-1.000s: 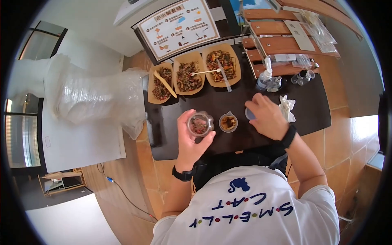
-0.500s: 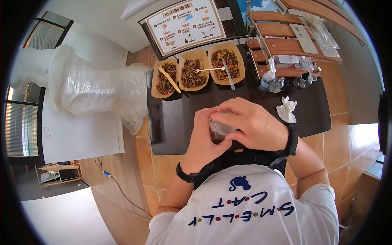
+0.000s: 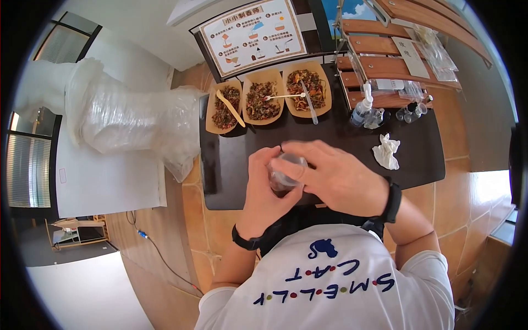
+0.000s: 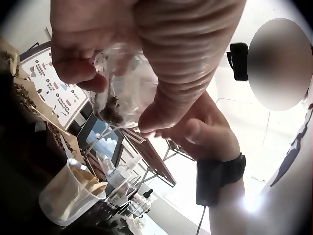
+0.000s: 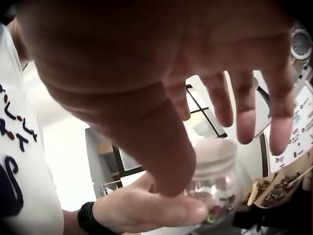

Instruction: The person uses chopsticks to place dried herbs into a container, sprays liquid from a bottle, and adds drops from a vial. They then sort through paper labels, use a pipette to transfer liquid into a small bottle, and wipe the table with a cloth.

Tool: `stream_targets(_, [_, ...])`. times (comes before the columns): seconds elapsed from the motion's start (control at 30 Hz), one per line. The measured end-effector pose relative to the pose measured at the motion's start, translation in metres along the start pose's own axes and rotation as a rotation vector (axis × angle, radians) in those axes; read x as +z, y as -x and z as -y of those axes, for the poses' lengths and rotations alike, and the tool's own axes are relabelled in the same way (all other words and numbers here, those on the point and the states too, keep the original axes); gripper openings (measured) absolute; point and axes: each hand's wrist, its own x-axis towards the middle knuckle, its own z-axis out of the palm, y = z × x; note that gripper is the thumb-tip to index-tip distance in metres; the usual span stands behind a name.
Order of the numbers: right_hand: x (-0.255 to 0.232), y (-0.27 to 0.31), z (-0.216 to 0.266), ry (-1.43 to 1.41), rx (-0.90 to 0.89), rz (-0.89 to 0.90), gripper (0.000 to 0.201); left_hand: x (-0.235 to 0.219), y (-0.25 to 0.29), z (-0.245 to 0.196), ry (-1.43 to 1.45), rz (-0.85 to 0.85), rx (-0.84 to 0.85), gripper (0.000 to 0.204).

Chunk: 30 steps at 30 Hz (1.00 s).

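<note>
My left hand (image 3: 267, 187) grips a clear plastic jar (image 4: 122, 85) with dark dried bits at its bottom; reddish and yellowish pieces show through its wall in the right wrist view. A whitish translucent screw lid (image 5: 213, 151) sits on the jar's mouth. Over it reaches my right hand (image 3: 344, 179), its fingers straight and spread around the lid in the right wrist view, the thumb near the jar's side. In the left wrist view a small translucent cup (image 4: 58, 203) with light brown pieces stands on the table; the hands hide it in the head view.
Three paper trays of dried plant mix stand at the back, one with a wooden spatula (image 3: 230, 108), another with a plastic knife (image 3: 309, 102). Behind them is an instruction sign (image 3: 253, 38). A pump bottle (image 3: 361, 110), small bottles and a crumpled tissue (image 3: 386, 151) are on the right.
The right hand left the table on the right, bringing the round lid onto the jar's mouth. The left hand moved slightly right with the jar. The right fingers have since shifted around the lid.
</note>
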Motion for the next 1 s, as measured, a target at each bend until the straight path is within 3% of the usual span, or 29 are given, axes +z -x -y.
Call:
stream_targets(0.03, [0.006,0.0,-0.001,0.006,-0.024,0.002,0.054,0.001,-0.001,-0.001,0.0,0.002,0.002,0.08])
stream_targets(0.07, [0.006,0.003,0.004,0.019,0.074,0.057,0.054,0.004,0.0,-0.002,-0.052,-0.006,0.024,0.08])
stream_targets(0.2, [0.014,0.009,-0.003,0.058,0.182,0.057,0.053,0.009,0.005,0.001,-0.176,-0.069,0.015,0.08])
stream_targets(0.3, [0.003,0.013,-0.013,-0.028,0.097,-0.106,0.055,0.013,0.003,0.016,-0.145,-0.143,0.061,0.08])
stream_targets(0.37, [-0.019,0.024,-0.021,-0.149,0.275,-0.23,0.055,0.003,0.003,0.046,-0.096,-0.208,0.023,0.08])
stream_targets(0.43, [-0.032,0.046,-0.04,-0.203,0.532,-0.355,0.036,-0.002,0.01,0.069,-0.182,-0.173,-0.128,0.08])
stream_targets(0.53, [-0.049,0.084,-0.071,0.007,0.702,-0.532,0.022,-0.003,0.02,0.084,-0.212,-0.114,-0.256,0.081])
stream_targets(0.57, [-0.055,0.096,-0.078,0.031,0.771,-0.529,0.018,0.0,0.024,0.087,-0.206,-0.104,-0.343,0.082])
stream_targets(0.67, [-0.054,0.126,-0.1,0.103,0.805,-0.463,0.014,0.008,0.028,0.102,-0.175,-0.08,-0.368,0.084])
stream_targets(0.73, [-0.052,0.129,-0.103,0.184,0.771,-0.276,0.012,0.013,0.028,0.105,-0.167,-0.076,-0.374,0.086])
stream_targets(0.77, [-0.049,0.129,-0.101,0.13,0.84,-0.199,0.014,0.015,0.028,0.105,-0.164,-0.078,-0.387,0.087])
stream_targets(0.83, [-0.036,0.132,-0.11,0.096,0.724,-0.184,0.015,0.017,0.028,0.109,-0.17,-0.075,-0.377,0.089])
stream_targets(1.0, [-0.016,0.129,-0.127,0.243,0.754,-0.125,0.017,0.017,0.03,0.108,-0.218,-0.022,-0.336,0.098])
